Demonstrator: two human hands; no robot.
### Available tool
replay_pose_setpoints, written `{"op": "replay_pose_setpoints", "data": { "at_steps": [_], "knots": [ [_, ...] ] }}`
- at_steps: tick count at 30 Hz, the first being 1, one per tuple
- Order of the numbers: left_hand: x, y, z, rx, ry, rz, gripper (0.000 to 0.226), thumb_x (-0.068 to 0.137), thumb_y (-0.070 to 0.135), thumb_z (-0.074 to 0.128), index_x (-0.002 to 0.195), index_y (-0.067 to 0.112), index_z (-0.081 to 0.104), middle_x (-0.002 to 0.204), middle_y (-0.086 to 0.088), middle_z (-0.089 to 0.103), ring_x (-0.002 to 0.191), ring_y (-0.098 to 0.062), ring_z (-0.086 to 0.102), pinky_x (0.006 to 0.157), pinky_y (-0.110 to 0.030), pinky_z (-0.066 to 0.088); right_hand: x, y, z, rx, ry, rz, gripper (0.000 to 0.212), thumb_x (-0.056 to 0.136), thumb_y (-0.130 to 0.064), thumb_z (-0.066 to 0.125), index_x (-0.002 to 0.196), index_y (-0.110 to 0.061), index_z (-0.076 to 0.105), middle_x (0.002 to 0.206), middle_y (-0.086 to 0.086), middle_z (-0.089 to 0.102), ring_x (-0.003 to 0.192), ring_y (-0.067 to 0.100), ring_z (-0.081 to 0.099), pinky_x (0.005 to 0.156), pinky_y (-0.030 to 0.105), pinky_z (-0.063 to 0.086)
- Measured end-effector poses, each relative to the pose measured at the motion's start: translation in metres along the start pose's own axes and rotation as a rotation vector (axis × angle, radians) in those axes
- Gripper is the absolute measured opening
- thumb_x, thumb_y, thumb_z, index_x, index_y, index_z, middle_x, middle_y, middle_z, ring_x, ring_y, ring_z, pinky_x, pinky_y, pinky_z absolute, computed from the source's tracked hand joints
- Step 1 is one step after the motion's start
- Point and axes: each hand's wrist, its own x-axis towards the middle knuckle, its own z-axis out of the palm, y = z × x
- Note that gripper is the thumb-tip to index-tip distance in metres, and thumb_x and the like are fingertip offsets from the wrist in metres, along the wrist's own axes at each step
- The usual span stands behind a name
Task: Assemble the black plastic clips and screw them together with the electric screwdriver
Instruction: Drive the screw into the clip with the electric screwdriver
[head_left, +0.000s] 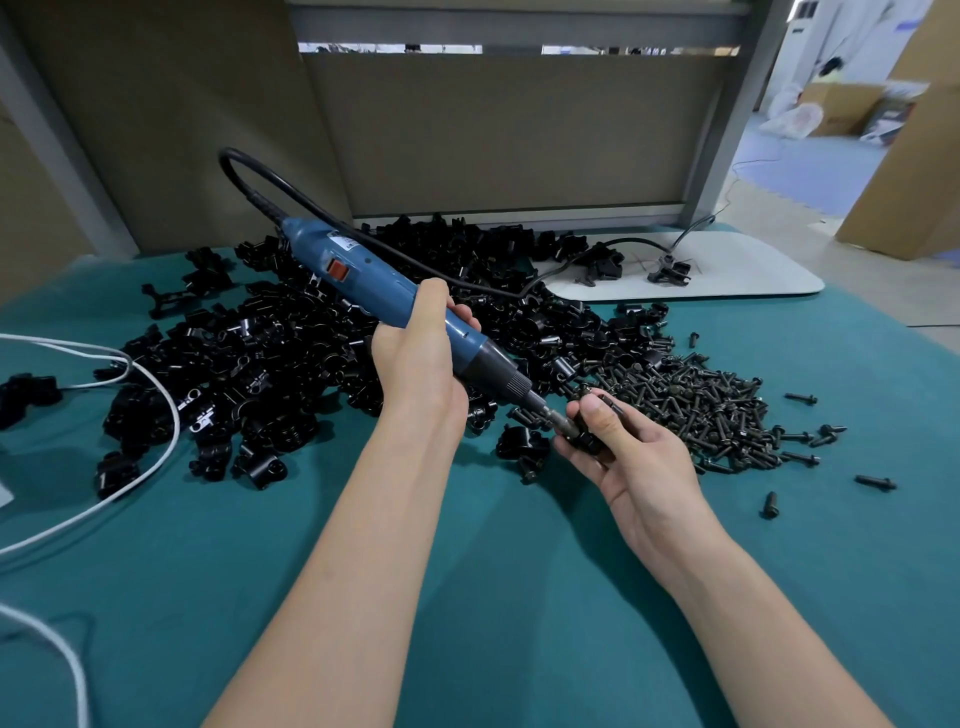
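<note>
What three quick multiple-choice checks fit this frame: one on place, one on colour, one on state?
1. Where does the screw pile lie relative to the black clip heap?
A. to its left
B. to its right
C. underneath it

2. What colour is the body of the electric screwdriver?
A. red
B. yellow
C. blue

3. What is the left hand doing?
A. gripping the screwdriver
B. lying flat and idle
C. out of view

Answers:
1 B: the screws spread out from the heap's right edge.
2 C: the housing is blue, with a black nose.
3 A: its fingers wrap the barrel, while the right hand holds a clip at the bit.
</note>
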Motion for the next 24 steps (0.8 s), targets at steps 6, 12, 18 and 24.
{"op": "replay_pose_setpoints", "data": {
  "at_steps": [6, 12, 18, 24],
  "knots": [
    [-0.001, -0.001, 0.000, 0.015, 0.014, 0.012, 0.017, 0.089, 0.006, 0.061, 0.077, 0.011, 0.050, 0.060, -0.001, 0.055, 0.053, -0.014, 0.055, 0.061, -0.032, 0.054, -0.002, -0.001, -0.001, -0.065, 0.024, -0.043, 0.053, 0.072, -0.025, 0.081, 0.117, 0.002, 0.069, 0.093, 0.007, 0.077, 0.087, 0.019, 0.075, 0.078, 0.030, 0.062],
    [0.000, -0.002, 0.001, -0.011, 0.108, -0.014, 0.015, 0.088, 0.003, 0.061, 0.079, 0.009, 0.050, 0.061, -0.002, 0.055, 0.054, -0.015, 0.054, 0.060, -0.030, 0.054, -0.008, -0.006, 0.003, -0.244, 0.053, -0.205, 0.044, 0.063, -0.041, 0.088, 0.103, -0.024, 0.080, 0.098, 0.003, 0.079, 0.092, 0.025, 0.078, 0.083, 0.028, 0.062],
    [0.007, 0.007, -0.009, -0.112, 0.319, -0.109, 0.014, 0.091, 0.002, 0.063, 0.085, 0.006, 0.052, 0.076, -0.007, 0.059, 0.053, -0.012, 0.058, 0.059, -0.027, 0.056, -0.017, -0.003, 0.014, -0.563, 0.022, -0.386, 0.027, 0.080, -0.031, 0.083, 0.100, -0.046, 0.072, 0.103, -0.016, 0.077, 0.104, 0.003, 0.068, 0.090, 0.011, 0.047],
    [0.030, 0.029, -0.035, -0.233, 0.399, -0.158, 0.015, 0.094, 0.007, 0.063, 0.090, 0.009, 0.049, 0.076, -0.004, 0.058, 0.061, -0.012, 0.057, 0.067, -0.027, 0.059, -0.019, 0.000, 0.008, -0.599, -0.029, -0.345, 0.030, 0.081, -0.027, 0.084, 0.097, -0.049, 0.072, 0.098, -0.010, 0.076, 0.095, 0.005, 0.068, 0.080, 0.005, 0.047]
  ]
}}
